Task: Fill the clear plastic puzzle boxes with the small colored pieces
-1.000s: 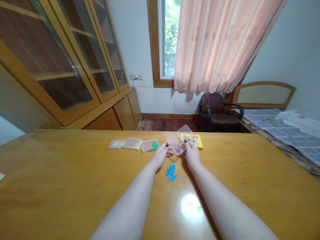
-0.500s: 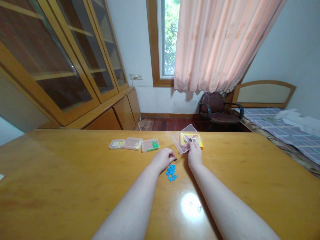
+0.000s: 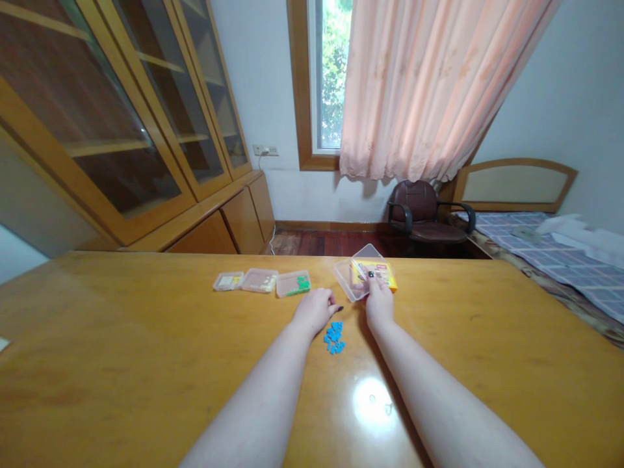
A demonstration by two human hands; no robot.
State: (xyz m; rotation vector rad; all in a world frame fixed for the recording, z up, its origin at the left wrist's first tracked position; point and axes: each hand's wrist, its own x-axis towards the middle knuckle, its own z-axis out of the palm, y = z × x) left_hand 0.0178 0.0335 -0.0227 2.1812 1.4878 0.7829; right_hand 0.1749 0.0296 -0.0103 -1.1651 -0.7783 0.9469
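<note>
Forearms stretch out from the near edge across a glossy wooden table [image 3: 146, 338], both bare, the hands meeting near the far middle of it. The left hand [image 3: 316, 311] lies knuckles-up on the wood with its fingers curled under, closed; a dark-painted nail shows at its right side, and whether anything is pinched inside I cannot tell. Just beside that hand, on its right and a little nearer to the person, sits a small heap of blue pieces [image 3: 334, 338], loose on the table in the gap between the two wrists.

The right hand [image 3: 379, 302] reaches a little farther out and grips a clear plastic box [image 3: 347, 281] by its right edge, thumb on top. The box stands open, its lid [image 3: 371, 251] tilted up behind it, and it looks empty. Partly under and behind the box lies a yellow pack [image 3: 386, 278], touching the fingers of the right hand.

Off to the left, well apart from the hands, three small clear boxes stand in a row along the table: the leftmost box [image 3: 228, 281], the middle box [image 3: 259, 280] and the green-filled box [image 3: 291, 285], which is nearest the left hand.

Beyond the table are a dark armchair [image 3: 423, 211], a pink curtain [image 3: 429, 84] half across a window [image 3: 331, 71], a glass-fronted cabinet [image 3: 121, 130] on the left and a bed [image 3: 560, 260] with a checked cover on the right.
</note>
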